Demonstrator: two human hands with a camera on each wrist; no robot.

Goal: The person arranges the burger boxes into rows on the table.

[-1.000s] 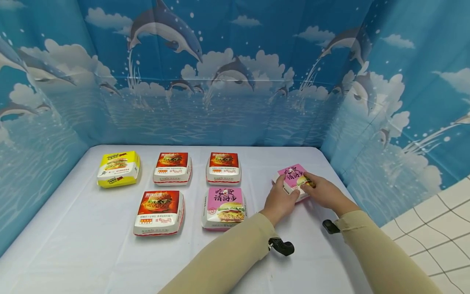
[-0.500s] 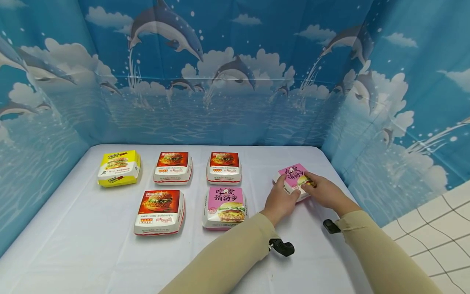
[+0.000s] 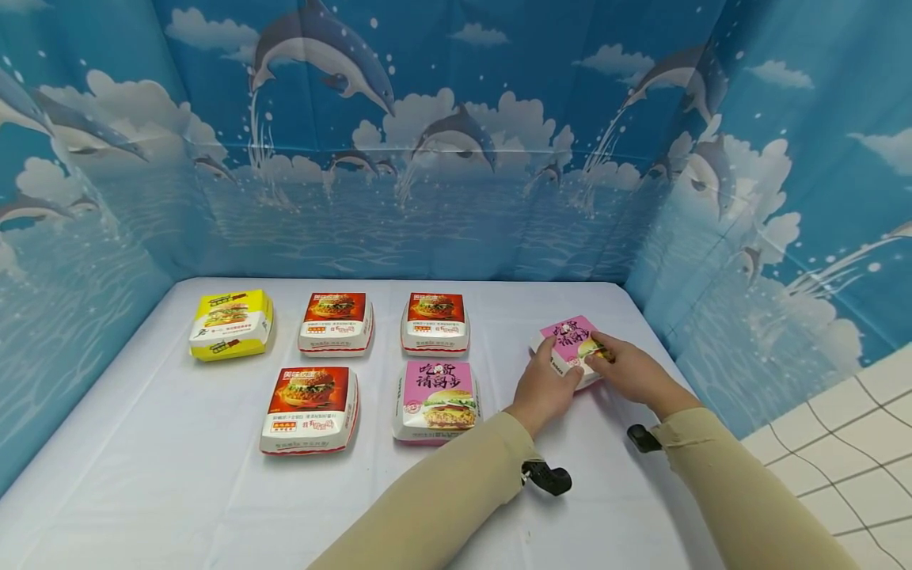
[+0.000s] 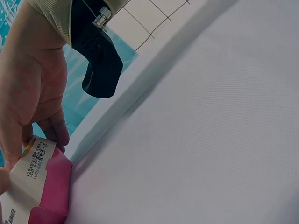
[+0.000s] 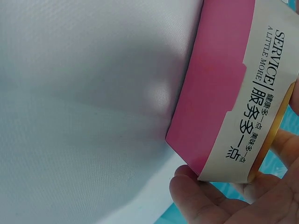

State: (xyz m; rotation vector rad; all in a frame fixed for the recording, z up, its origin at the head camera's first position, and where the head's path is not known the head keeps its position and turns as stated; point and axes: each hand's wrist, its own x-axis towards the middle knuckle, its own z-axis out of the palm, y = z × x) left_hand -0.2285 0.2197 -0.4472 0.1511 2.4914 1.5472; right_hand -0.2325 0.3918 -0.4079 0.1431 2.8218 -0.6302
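A pink and white burger box [image 3: 568,336] sits on the right part of the table, held from both sides by my hands. My left hand [image 3: 545,389] grips its left and near side, with the thumb along the near edge. My right hand [image 3: 630,372] holds the right side, thumb and fingers around the corner. In the right wrist view the pink base of the burger box [image 5: 212,88] meets the white cloth, and fingers [image 5: 196,196] wrap its lower corner. The left wrist view shows the burger box [image 4: 53,182] at the lower left.
A second pink burger box [image 3: 438,400] stands left of my hands. Red burger boxes [image 3: 431,323] [image 3: 335,323] [image 3: 309,410] lie farther left, and a yellow one [image 3: 231,324] at the far left. A dolphin-print curtain [image 3: 427,206] encloses the white table [image 3: 178,475].
Both hands keep their hold on the pink burger box with almost no motion. The head view has shifted very slightly.
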